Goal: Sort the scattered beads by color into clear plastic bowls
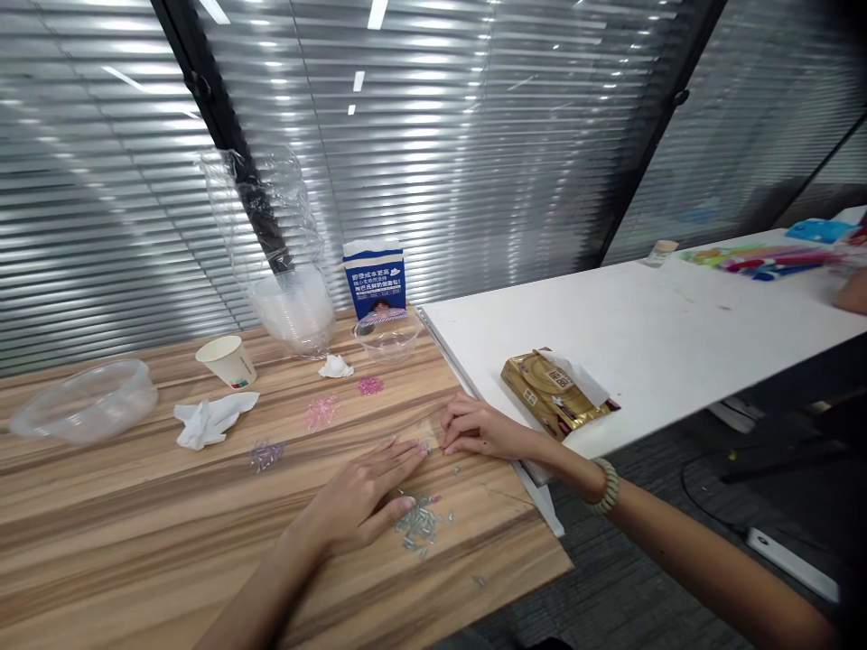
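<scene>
My left hand lies flat on the wooden table, fingers stretched out, with its thumb touching a pile of clear grey-green beads. Close to its fingertips, my right hand rests on the table near the right edge, thumb and index finger pinched together; what is between them, if anything, is too small to tell. A few pale pieces lie between the two hands. Farther back are small piles of purple beads, light pink beads and dark pink beads.
Along the back stand a clear tub, a paper cup, bagged plastic bowls, a clear bowl and a blue package. Crumpled tissue lies left. A gold tissue pack sits on the white table.
</scene>
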Tool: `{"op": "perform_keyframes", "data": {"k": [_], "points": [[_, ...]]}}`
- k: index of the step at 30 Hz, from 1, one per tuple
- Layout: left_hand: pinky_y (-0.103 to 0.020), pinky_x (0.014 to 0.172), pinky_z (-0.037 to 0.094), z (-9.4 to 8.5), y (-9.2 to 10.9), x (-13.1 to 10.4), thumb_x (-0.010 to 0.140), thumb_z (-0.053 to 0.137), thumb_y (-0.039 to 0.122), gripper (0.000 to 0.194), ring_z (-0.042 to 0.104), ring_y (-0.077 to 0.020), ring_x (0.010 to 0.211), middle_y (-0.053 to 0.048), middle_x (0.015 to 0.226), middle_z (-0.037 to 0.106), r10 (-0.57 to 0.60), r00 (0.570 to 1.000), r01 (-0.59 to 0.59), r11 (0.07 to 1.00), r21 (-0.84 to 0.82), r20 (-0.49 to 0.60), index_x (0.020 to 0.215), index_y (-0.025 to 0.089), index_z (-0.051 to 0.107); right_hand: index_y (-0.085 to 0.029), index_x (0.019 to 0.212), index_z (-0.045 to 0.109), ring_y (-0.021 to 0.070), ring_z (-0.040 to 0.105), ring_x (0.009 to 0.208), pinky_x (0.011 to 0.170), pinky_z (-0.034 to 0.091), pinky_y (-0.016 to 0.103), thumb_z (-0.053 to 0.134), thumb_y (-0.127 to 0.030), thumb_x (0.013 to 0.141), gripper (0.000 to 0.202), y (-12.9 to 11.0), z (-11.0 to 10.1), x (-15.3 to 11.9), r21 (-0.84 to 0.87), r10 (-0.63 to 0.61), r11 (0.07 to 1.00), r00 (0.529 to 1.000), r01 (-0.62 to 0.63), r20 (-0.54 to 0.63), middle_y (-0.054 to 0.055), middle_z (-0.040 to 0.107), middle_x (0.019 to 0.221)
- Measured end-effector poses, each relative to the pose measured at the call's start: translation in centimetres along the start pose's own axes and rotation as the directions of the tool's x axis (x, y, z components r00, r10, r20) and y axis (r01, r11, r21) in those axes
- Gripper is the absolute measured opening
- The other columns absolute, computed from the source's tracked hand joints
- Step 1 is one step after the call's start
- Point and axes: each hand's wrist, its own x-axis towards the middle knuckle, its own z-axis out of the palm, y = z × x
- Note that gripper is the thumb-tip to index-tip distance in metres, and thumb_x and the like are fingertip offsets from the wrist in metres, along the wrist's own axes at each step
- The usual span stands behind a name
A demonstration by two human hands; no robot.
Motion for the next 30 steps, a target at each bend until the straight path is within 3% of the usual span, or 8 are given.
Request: {"op": "perform_keyframes", "data": {"k": [10, 16, 23, 30], "points": [[-0.038, 0.110, 0.027, 0.0, -0.2, -0.4, 0.095, 0.027, 0.041, 0.052, 0.031, -0.0195, 0.131, -0.010, 0.142, 0.033, -0.097, 0.993, 0.097, 0.995, 0.002, 0.061, 0.140, 0.014, 0.028, -0.016, 0.082, 0.061, 0.0137, 0.050, 0.088, 0.084, 0.039, 0.030, 0.053, -0.027, 0.088, 0.015, -0.6, -0.1, 0.2, -0.033, 0.037, 0.999, 0.999, -0.036, 0.007, 0.004, 0.058, 0.086], [-0.041, 0.108, 0.031, 0.2, -0.8, -0.9, 0.096, 0.028, 0.039, 0.049, 0.032, -0.0210, 0.131, -0.009, 0.141, 0.035, -0.149, 0.989, 0.149, 0.989, 0.024, 0.001, 0.138, 0.016, 0.033, -0.017, 0.083, 0.061, 0.0135, 0.051, 0.085, 0.082, 0.040, 0.029, 0.054, -0.029, 0.087, 0.014, -0.1, -0.2, 0.2, -0.066, 0.069, 0.995, 0.998, -0.068, 0.007, 0.003, 0.058, 0.084], [-0.037, 0.111, 0.027, -0.2, 0.3, -0.4, 0.096, 0.030, 0.033, 0.046, 0.033, -0.0171, 0.131, -0.003, 0.141, 0.036, 0.010, 1.000, -0.010, 0.996, -0.084, 0.000, 0.140, 0.021, 0.027, -0.017, 0.081, 0.063, 0.0136, 0.055, 0.085, 0.083, 0.042, 0.030, 0.055, -0.030, 0.086, 0.016, -0.1, -0.3, 1.6, -0.032, 0.060, 0.998, 0.998, -0.061, -0.034, 0.004, 0.062, 0.085], [-0.038, 0.110, 0.028, -0.2, 0.4, -0.3, 0.095, 0.031, 0.037, 0.047, 0.034, -0.0186, 0.130, -0.006, 0.139, 0.039, -0.041, 0.998, 0.044, 0.997, -0.060, 0.038, 0.137, 0.018, 0.034, -0.015, 0.078, 0.065, 0.0126, 0.057, 0.077, 0.077, 0.043, 0.025, 0.060, -0.026, 0.083, 0.013, 0.8, -1.2, 4.1, -0.037, 0.195, 0.980, 0.981, -0.194, 0.016, 0.003, 0.065, 0.081]]}}
